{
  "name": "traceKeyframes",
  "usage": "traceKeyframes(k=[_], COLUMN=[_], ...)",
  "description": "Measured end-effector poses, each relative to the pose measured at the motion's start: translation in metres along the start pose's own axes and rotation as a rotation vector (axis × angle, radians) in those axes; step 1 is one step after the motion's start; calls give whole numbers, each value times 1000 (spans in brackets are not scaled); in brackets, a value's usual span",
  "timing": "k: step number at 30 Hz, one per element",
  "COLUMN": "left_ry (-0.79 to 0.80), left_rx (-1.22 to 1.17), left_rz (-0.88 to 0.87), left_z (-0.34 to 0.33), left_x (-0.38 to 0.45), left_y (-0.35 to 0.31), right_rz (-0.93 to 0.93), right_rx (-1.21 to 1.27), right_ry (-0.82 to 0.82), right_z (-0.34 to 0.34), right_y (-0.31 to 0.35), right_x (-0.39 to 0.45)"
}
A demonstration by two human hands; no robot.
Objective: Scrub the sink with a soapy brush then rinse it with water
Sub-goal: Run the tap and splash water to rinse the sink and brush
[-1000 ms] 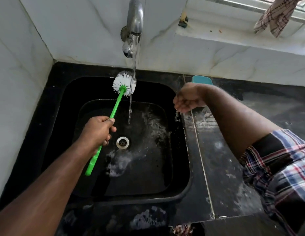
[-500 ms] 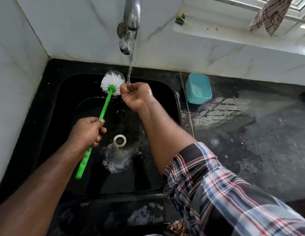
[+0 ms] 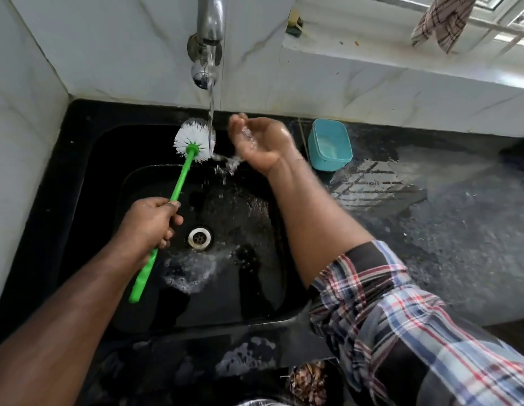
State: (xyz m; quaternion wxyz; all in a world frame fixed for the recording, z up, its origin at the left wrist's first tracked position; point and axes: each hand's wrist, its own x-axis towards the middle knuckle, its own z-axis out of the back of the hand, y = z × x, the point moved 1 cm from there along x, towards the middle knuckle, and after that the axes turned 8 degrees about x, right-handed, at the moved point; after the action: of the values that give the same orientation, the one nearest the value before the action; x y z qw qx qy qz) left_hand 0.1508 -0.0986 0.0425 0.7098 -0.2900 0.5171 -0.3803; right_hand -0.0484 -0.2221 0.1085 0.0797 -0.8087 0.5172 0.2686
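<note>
Foam: white suds patch lies in the black stone sink, near the steel drain.
Left hand: clenched round the green plastic brush; white bristle head now under the tap stream.
Right hand: has come in from the worktop; cupped, released, catching water.
Reading: scrubbing looks finished, rinse starting.
Tap: steel, running.
Writing: none legible.

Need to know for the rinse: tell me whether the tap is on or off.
On. A stream of water falls from the tap onto the white bristles of the brush and splashes beside the cupped right hand.
</note>
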Motion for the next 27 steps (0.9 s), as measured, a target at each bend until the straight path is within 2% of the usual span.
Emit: traceKeyframes(k=[4, 6, 8, 10, 12, 14, 16, 18, 20, 23, 27], left_ry=[30, 41, 52, 59, 62, 67, 70, 75, 81, 83, 71], left_rx=[-6, -2, 6, 10, 11, 16, 18, 19, 16, 6, 3], left_rz=[-5, -10, -14, -15, -17, -22, -22, -20, -21, -23, -22], left_z=[-7, -11, -13, -16, -17, -17, -16, -15, -14, -12, -8], left_x=[-6, -8, -10, -12, -14, -15, -16, -17, -18, -18, -19], left_y=[-5, -7, -8, -9, -10, -11, -10, -9, -7, -5, -2], right_rz=[236, 286, 291, 223, 88, -88, -251, -257, -95, 128, 136], right_rx=[-212, -480, -857, -1171, -1392, -1604, -1716, -1731, -1667, -1358, -1030], right_ry=[-131, -265, -443, -562, -611, -632, -608, -558, -523, -408, -232], right_z=[28, 45, 59, 70, 79, 82, 77, 68, 59, 49, 30], right_y=[66, 88, 98, 103, 104, 102, 97, 96, 96, 85, 35], right_x=[-31, -44, -57, -70, -83, -97, -112, -118, -113, -91, -53])
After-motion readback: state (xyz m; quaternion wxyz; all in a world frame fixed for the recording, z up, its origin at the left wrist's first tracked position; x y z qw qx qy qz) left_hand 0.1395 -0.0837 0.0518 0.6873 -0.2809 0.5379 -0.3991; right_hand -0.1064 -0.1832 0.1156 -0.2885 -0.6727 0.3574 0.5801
